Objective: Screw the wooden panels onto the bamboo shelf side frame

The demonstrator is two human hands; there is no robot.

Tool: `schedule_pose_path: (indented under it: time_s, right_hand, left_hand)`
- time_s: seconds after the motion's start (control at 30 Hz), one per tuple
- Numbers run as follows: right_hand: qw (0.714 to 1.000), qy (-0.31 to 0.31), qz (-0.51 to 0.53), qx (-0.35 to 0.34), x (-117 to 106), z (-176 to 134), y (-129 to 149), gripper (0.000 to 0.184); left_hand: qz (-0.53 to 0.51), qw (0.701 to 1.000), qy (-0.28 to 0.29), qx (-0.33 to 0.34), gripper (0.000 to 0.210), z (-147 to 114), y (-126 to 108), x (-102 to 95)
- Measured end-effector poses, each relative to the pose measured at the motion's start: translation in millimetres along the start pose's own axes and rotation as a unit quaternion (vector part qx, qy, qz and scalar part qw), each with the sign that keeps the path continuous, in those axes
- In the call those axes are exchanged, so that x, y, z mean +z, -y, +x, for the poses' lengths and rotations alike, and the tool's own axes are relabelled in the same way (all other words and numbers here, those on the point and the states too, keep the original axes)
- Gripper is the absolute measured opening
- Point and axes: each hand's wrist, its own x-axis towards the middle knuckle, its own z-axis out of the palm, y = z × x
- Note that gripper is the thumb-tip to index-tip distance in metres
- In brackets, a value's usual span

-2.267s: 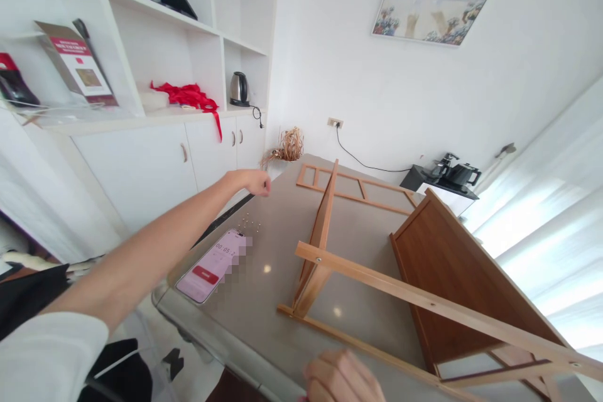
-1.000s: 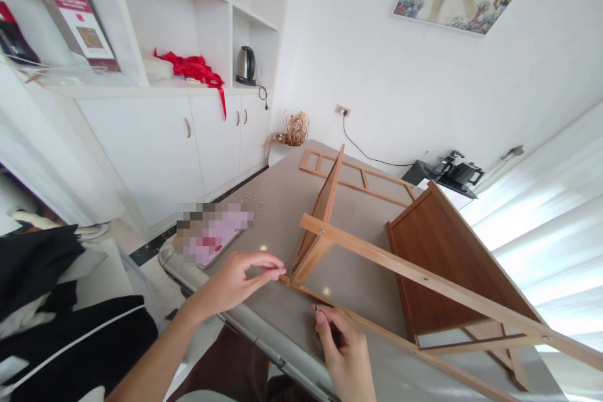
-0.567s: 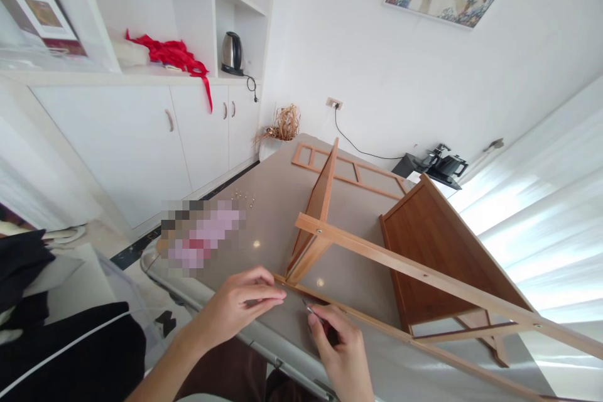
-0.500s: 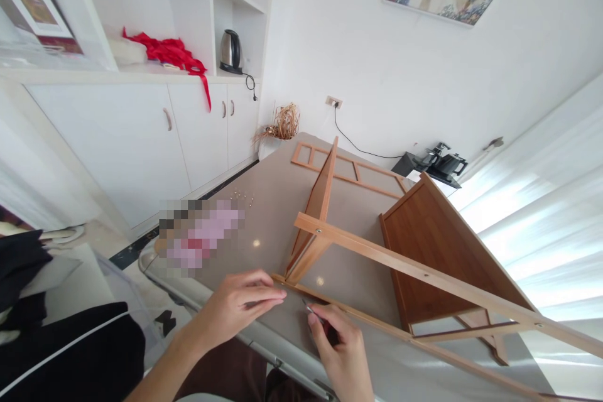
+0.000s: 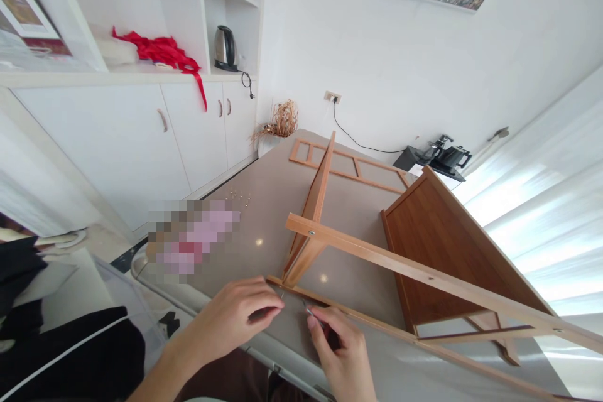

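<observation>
My left hand (image 5: 242, 314) is closed in a pinch at the near edge of the table. A small thin metal piece, like a screw (image 5: 282, 295), pokes up at its fingertips. Beside it, my right hand (image 5: 343, 342) grips a slim metal tool (image 5: 307, 309) whose dark tip points toward the wooden frame; most of the tool is hidden in the fingers. Just beyond both hands lies the frame's lower wooden rail (image 5: 325, 303). A second rail (image 5: 377, 252) with metal fasteners stands above it, joined to an upright wooden panel (image 5: 316, 191).
A wide wooden panel (image 5: 464, 251) stands at the right of the frame. A flat ladder-like wooden frame (image 5: 348, 165) lies at the back of the grey table (image 5: 264, 213). Several small metal fittings (image 5: 239, 198) and a blurred-out pinkish item (image 5: 198, 235) lie at the left.
My left fingers have closed from a looser, outstretched pose into a pinch, and a thin metal piece now shows at their tips. My right hand keeps its grip. The view has shifted slightly.
</observation>
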Motion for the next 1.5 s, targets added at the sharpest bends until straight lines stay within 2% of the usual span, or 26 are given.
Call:
schedule_pose_path:
  time_s: [0.13,0.23,0.33,0.53,0.73,0.9,1.1,1.23,1.3,1.37,1.43,1.5]
  right_hand:
    - [1.000,-0.004,0.008,0.000,0,0,1,0.019]
    - [1.000,-0.008,0.015,0.001,1,0,2,0.020]
    - [1.000,-0.019,0.019,0.007,1,-1,2,0.022]
    - [1.000,0.004,0.008,-0.010,-1,-1,-3,0.018]
    - [1.000,0.013,-0.004,-0.020,0,-3,-8,0.014]
    - [1.000,0.020,-0.009,-0.020,2,-5,-12,0.014]
    - [0.999,0.023,-0.018,-0.042,0,-3,-14,0.014]
    - [0.997,0.024,-0.025,-0.070,2,-2,-12,0.016]
    - [0.997,0.000,-0.021,-0.075,6,-2,-10,0.017]
    - [0.996,-0.048,-0.012,-0.074,10,-3,-6,0.014]
    - [0.993,-0.094,-0.016,-0.073,14,-2,-3,0.012]
    - [0.990,-0.109,-0.047,-0.080,17,2,-1,0.014]
  left_hand:
    - [0.017,0.999,0.028,-0.019,0.017,1,-1,-3.5]
    - [0.040,0.998,0.037,-0.010,0.019,2,3,-4.2]
    - [0.052,0.998,0.041,-0.006,0.019,3,4,-4.2]
    - [0.057,0.998,0.038,-0.013,0.019,0,7,-0.6]
    - [0.056,0.998,0.018,-0.024,0.020,-2,8,3.5]
    - [0.083,0.997,0.007,-0.005,0.020,-1,7,4.7]
    - [0.132,0.990,-0.050,0.028,0.017,0,12,7.6]
    - [0.134,0.988,-0.073,0.013,0.012,1,14,6.9]
    - [0.128,0.988,-0.084,-0.007,0.008,2,15,5.6]
    - [0.113,0.990,-0.084,-0.024,0.003,3,16,4.1]
    - [0.088,0.993,-0.069,-0.032,0.011,5,17,2.4]
    - [0.063,0.996,-0.052,-0.037,0.013,7,19,0.9]
